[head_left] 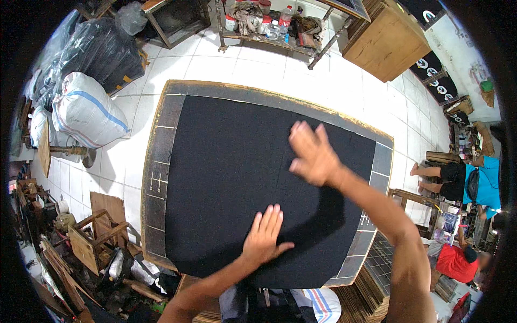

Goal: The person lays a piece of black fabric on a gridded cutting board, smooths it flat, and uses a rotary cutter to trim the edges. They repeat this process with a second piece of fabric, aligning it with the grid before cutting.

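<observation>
A large piece of black fabric point(231, 156) lies spread over a dark board point(156, 199) with worn yellowish edges and pale marks along its sides. My left hand point(264, 237) rests on the near part of the cloth, fingers stretched out and thumb apart. Farther off and to the right, my right hand point(312, 153) is over the cloth with its fingers spread, slightly blurred. Whether that palm presses on the fabric or hovers just above it, I cannot tell. Neither hand holds anything. Faint creases run through the cloth between the hands.
White sacks point(89, 110) and dark plastic bundles stand at the left. A low rack point(269, 35) with bottles and rags is at the back. Stacked boards point(371, 274) lie at the near right. Two people, one in blue point(482, 185), one in red point(455, 262), are at the far right.
</observation>
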`<action>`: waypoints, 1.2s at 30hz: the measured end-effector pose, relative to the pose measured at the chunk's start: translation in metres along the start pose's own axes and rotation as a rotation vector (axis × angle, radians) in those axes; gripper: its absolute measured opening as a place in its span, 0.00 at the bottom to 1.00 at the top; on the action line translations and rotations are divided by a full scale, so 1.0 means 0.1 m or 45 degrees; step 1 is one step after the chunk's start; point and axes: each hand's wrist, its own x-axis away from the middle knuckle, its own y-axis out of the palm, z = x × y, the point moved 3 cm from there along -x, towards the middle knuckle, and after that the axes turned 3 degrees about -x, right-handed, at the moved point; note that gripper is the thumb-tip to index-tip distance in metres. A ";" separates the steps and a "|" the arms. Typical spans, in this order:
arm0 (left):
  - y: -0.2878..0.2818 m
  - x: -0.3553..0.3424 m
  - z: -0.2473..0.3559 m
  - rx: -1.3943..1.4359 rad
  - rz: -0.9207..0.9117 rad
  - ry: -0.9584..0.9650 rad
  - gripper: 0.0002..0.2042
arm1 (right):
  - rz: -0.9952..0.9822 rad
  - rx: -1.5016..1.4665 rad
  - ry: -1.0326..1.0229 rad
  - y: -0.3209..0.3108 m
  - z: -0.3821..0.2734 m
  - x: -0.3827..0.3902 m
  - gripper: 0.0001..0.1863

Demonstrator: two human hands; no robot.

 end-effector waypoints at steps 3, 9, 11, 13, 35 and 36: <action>0.18 0.32 0.18 -0.085 0.065 -0.016 0.50 | -0.175 -0.565 -0.396 -0.03 -0.58 0.17 0.43; 0.28 0.37 0.16 -0.105 0.237 0.000 0.48 | 0.097 -0.373 -0.043 -0.12 -0.45 -0.02 0.39; 0.34 0.39 0.15 -0.066 0.109 -0.015 0.46 | -0.092 -0.400 -0.311 -0.08 -0.76 0.16 0.39; 0.38 0.50 0.17 -0.056 0.057 -0.047 0.45 | -0.284 -0.602 -0.460 0.04 -1.02 0.38 0.39; -0.22 -0.58 -0.49 -0.140 0.003 -0.088 0.48 | 0.032 -0.042 -0.012 1.04 2.01 0.24 0.50; -0.21 -0.53 -0.48 -0.170 0.056 -0.095 0.48 | 0.006 0.021 0.117 0.91 1.75 0.33 0.50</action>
